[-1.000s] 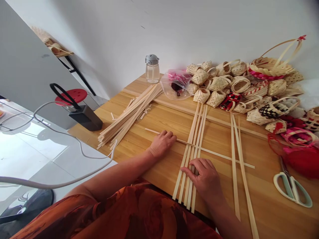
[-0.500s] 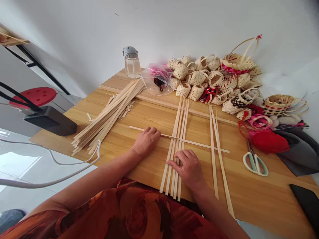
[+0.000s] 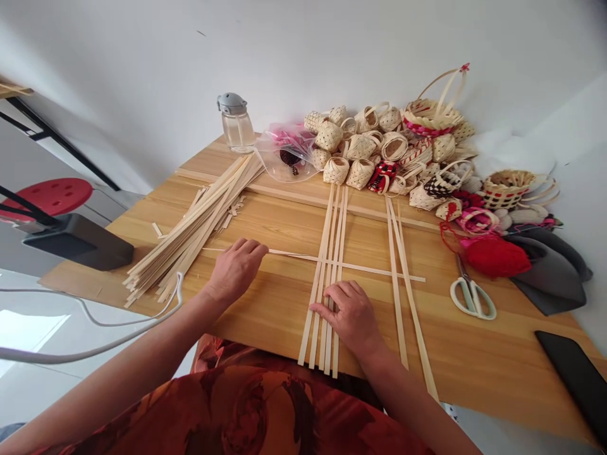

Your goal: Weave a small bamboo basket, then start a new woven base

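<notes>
My left hand (image 3: 238,266) is closed on a thin wooden strip (image 3: 367,268), left of the lengthwise strips. The strip runs crosswise over a group of several lengthwise strips (image 3: 315,322) and reaches past two more strips (image 3: 397,297) on the right. Its part near my left hand looks slightly raised off the table. My right hand (image 3: 349,314) lies over the lengthwise group, just below the crossing, with bent fingers and the thumb across the strips, holding them down. The exact contact under its fingers is hidden.
A pile of loose strips (image 3: 190,230) lies left on the wooden table (image 3: 275,309). Small woven baskets (image 3: 363,148) crowd the back. Scissors (image 3: 473,298), red yarn (image 3: 496,256) and a black phone (image 3: 571,373) are right. A bottle (image 3: 238,129) stands behind; a dark grey box (image 3: 80,243) sits left.
My left hand has moved left, with the crosswise strip in its fingers. My right hand stays on the lengthwise strips. The whole view has shifted a little.
</notes>
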A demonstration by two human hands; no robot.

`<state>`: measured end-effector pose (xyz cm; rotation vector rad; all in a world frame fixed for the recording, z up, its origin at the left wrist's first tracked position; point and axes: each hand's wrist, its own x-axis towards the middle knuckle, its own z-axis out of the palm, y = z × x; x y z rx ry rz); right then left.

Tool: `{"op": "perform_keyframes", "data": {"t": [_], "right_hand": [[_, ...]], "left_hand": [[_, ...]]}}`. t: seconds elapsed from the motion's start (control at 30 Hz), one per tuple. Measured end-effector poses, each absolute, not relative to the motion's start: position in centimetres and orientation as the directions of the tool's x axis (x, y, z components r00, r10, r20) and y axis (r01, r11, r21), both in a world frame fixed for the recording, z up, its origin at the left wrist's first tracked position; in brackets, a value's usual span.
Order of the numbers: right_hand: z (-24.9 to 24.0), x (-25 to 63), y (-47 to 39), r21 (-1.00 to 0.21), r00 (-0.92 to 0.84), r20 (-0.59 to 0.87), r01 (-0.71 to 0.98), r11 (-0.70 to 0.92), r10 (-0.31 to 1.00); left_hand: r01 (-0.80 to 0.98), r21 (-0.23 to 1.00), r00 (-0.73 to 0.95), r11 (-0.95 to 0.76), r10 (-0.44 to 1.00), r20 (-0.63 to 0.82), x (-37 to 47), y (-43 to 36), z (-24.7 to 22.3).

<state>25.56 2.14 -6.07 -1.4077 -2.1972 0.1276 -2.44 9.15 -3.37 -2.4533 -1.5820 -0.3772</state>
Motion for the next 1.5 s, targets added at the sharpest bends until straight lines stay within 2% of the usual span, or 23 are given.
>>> {"op": "perform_keyframes", "data": {"t": [0.17,0.3,0.4,0.5,0.57,0.67,0.83,1.3,1.5], "right_hand": [[-6.2,25.6,2.1,-0.329,-0.325,0.385,0.826,0.457,0.864],[-6.1,25.6,2.1,-0.323,-0.326,0.389,0.827,0.459,0.861],[-5.9,25.5,2.1,-0.318,-0.331,0.392,0.826,0.465,0.858],[-5.7,25.5,2.1,-0.317,-0.342,0.381,0.824,0.469,0.859],[-5.7,25.5,2.1,-0.315,-0.348,0.374,0.824,0.471,0.859],[-5.9,25.6,2.1,-0.292,-0.358,0.382,0.828,0.479,0.852],[-6.2,25.7,2.2,-0.244,-0.358,0.392,0.848,0.471,0.848],[-6.3,25.7,2.1,-0.279,-0.350,0.378,0.840,0.466,0.857],[-6.3,25.7,2.1,-0.271,-0.354,0.381,0.841,0.469,0.854]], "left_hand": [[0.953,-0.014,0.283,-0.302,0.876,0.391,-4.4,11.8,-3.8],[0.953,0.084,0.216,-0.290,0.849,0.482,-4.9,14.4,-3.5],[0.863,0.229,0.257,-0.449,0.783,0.567,-2.6,14.5,-3.4],[0.617,0.456,0.386,-0.641,0.752,0.535,1.6,13.0,-3.7],[0.463,0.501,0.532,-0.731,0.681,0.503,4.4,11.9,-4.1],[0.335,0.492,0.668,-0.804,0.571,0.478,7.2,10.9,-4.9],[0.295,0.412,0.795,-0.862,0.460,0.394,8.2,10.5,-5.7],[0.377,0.262,0.831,-0.888,0.450,0.326,8.4,10.0,-5.8],[0.392,0.239,0.834,-0.889,0.452,0.315,8.4,9.8,-5.6]]}}
